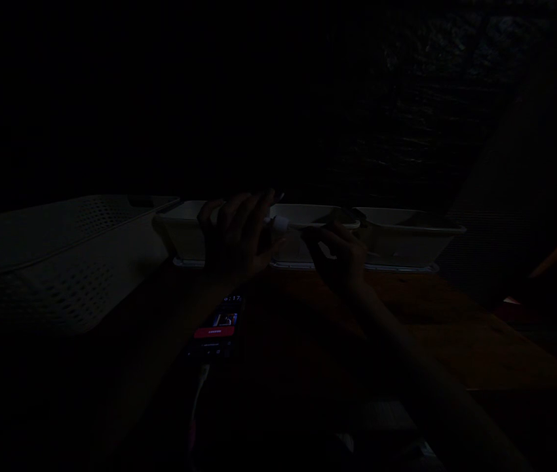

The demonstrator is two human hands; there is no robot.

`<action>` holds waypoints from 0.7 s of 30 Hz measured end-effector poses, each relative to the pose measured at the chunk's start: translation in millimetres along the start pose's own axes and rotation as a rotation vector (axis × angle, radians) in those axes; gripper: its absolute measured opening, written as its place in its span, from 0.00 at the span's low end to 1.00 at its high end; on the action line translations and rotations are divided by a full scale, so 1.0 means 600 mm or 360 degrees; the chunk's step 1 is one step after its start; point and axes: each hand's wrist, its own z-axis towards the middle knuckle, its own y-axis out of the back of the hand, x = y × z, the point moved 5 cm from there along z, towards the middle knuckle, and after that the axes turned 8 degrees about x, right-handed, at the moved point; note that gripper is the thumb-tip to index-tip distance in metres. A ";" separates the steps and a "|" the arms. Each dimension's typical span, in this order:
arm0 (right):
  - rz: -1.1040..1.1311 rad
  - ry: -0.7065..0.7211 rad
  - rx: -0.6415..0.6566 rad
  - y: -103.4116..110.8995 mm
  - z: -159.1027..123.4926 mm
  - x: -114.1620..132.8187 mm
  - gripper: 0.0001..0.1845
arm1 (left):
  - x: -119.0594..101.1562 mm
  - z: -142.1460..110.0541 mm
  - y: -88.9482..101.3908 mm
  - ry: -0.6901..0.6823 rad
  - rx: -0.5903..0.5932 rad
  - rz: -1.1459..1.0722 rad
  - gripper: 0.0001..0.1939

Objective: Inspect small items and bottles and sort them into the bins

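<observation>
The scene is very dark. My left hand [236, 239] is raised over the wooden table [436, 321], fingers curled round a small object with a white end [281, 224]; I cannot make out what it is. My right hand [340, 255] is just to its right, fingers pinched on a thin pale stick-like thing [312, 226] that meets the white end. Both hands hover in front of a row of white rectangular bins [406, 239].
A white perforated basket [57, 262] lies at the left. A phone [217, 324] with a lit screen lies on the table below my left wrist, a cable [198, 387] running from it toward me. A dark wall is behind.
</observation>
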 end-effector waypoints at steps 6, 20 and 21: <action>-0.0017 0.0044 0.0089 -0.012 -0.003 0.003 0.11 | -0.001 0.000 -0.005 0.0036 0.0036 -0.0019 0.30; -0.0041 0.0031 0.0237 -0.026 -0.006 0.007 0.11 | -0.011 -0.013 -0.032 0.0036 0.0340 -0.0139 0.27; -0.0035 0.0039 0.0231 -0.025 -0.006 0.008 0.11 | -0.009 -0.014 -0.035 0.0023 0.0350 -0.0124 0.26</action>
